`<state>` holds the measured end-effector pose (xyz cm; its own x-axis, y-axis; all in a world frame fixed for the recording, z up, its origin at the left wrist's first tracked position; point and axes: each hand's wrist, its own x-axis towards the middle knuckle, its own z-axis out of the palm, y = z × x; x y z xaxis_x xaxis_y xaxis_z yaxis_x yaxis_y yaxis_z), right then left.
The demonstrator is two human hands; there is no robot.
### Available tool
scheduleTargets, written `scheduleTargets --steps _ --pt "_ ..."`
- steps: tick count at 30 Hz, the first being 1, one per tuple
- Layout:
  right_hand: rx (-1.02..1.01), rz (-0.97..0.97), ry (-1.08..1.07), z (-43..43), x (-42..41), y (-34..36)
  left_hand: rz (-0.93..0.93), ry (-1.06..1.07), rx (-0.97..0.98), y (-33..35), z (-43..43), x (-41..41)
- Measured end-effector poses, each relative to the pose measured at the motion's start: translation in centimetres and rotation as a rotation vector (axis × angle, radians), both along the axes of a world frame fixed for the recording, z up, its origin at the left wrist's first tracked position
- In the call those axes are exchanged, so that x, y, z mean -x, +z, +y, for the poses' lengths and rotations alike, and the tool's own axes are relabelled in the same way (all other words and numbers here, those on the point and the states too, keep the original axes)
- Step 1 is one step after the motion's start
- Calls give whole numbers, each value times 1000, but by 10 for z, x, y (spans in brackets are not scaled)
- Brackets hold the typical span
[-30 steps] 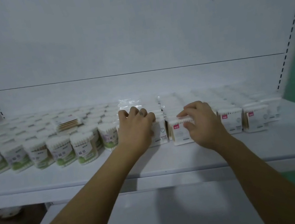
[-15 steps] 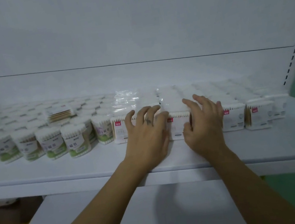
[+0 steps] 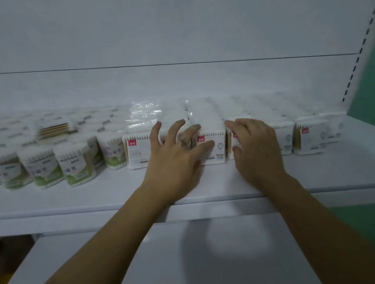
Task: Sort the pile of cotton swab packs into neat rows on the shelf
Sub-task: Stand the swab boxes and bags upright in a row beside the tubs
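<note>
The left hand [image 3: 174,159] has its fingers spread and lies flat against the fronts of the white red-labelled packs [image 3: 212,147] standing in a row mid-shelf. The right hand [image 3: 254,148], just beside it, has straight fingers held together, pressing on the next pack. Left of these on the shelf [image 3: 91,195] stand rows of green-labelled packs [image 3: 76,165], with crumpled clear wrap [image 3: 143,114] behind.

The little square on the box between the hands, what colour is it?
Red, on the white box, clearest in the head view.
</note>
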<state>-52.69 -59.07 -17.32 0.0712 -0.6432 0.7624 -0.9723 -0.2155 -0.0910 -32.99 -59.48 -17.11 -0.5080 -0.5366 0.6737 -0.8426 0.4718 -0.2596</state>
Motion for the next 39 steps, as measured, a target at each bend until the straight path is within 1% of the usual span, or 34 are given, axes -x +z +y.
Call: scheduleTargets --steps 5,8,11,14,18,21,25,29,32,36,39 --pt "39 10 19 4 -1 -6 -15 18 40 0 4 1" --pt "29 9 18 7 -1 -5 -52 34 19 0 5 5" --pt "61 -19 65 12 -3 1 -74 20 19 2 2 5" --pt "98 -41 112 20 -6 9 -61 -11 14 3 1 0" --pt "45 6 203 24 -27 34 17 -28 17 12 9 -19" --pt "-53 35 228 19 -62 55 108 36 53 27 11 -52" --pt "-151 91 286 4 -128 70 125 230 27 47 6 -120" --pt "-275 174 341 -14 -206 83 266 435 -95 67 -4 -194" --pt "-399 203 318 -30 -257 95 293 554 -272 82 -25 -237" --pt "-494 166 241 -50 -296 103 294 552 -445 90 -48 -273" --pt "-574 109 205 -58 -310 107 225 510 -596 96 -57 -283"
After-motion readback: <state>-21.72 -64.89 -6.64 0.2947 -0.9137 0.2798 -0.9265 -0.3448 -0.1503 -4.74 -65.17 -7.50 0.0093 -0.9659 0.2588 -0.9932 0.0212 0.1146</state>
